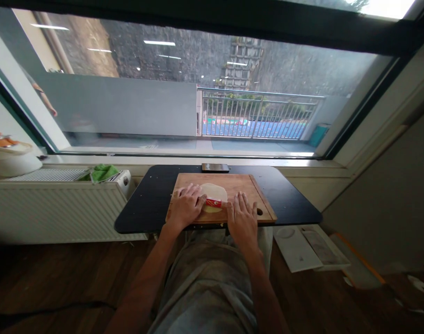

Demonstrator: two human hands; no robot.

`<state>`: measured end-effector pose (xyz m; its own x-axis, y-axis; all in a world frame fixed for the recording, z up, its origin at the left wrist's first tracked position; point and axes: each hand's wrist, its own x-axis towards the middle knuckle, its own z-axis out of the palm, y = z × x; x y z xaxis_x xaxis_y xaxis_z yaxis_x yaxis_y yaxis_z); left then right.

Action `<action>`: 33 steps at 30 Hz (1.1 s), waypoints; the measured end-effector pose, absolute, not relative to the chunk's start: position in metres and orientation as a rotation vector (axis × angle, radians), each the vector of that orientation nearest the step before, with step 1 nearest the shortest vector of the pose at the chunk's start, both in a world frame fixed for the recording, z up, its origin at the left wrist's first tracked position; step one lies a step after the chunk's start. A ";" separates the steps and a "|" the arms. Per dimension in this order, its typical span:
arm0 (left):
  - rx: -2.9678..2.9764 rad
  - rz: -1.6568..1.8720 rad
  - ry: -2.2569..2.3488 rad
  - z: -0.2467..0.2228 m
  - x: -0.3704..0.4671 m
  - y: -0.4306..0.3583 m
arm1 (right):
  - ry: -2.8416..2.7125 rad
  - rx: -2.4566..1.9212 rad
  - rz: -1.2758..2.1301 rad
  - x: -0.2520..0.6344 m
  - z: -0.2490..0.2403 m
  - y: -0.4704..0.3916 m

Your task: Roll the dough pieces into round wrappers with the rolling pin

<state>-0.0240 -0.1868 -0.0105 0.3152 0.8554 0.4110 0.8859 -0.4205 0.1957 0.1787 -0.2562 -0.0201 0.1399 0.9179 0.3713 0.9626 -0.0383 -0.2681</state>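
A wooden cutting board (191, 179) lies on a dark table (288, 199). On the board is a flat, pale piece of dough (214, 189), with a red cylinder (213, 202) lying across it. My left hand (188, 204) is at the cylinder's left end, fingers stretched out and palm down, the thumb near the red part. At the other end my right hand (241, 215) lies palm down with its fingers extended. Neither hand is wrapped round the cylinder. Part of the dough shows below the cylinder.
A phone-like dark object (215, 168) rests at the table's back edge by the window. Left of the table stands a white radiator (59, 208) with a green cloth (102, 173) on top. White flat items (297, 250) lie low at the right.
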 end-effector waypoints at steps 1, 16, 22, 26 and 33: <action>-2.490 -0.716 -1.655 -0.011 -0.024 -0.187 | -1.793 -1.974 -0.131 0.178 -0.021 -0.256; -2.480 -0.681 -1.670 -0.011 -0.018 -0.200 | -1.964 -1.951 -0.070 0.191 0.008 -0.187; -2.579 -0.769 -1.610 -0.010 -0.025 -0.197 | -1.833 -1.876 -0.086 0.196 -0.013 -0.248; -2.570 -0.753 -1.608 -0.011 -0.024 -0.196 | -1.843 -1.899 -0.114 0.189 -0.021 -0.265; -2.545 -0.710 -1.624 -0.017 -0.022 -0.200 | -1.944 -1.981 -0.079 0.191 -0.003 -0.215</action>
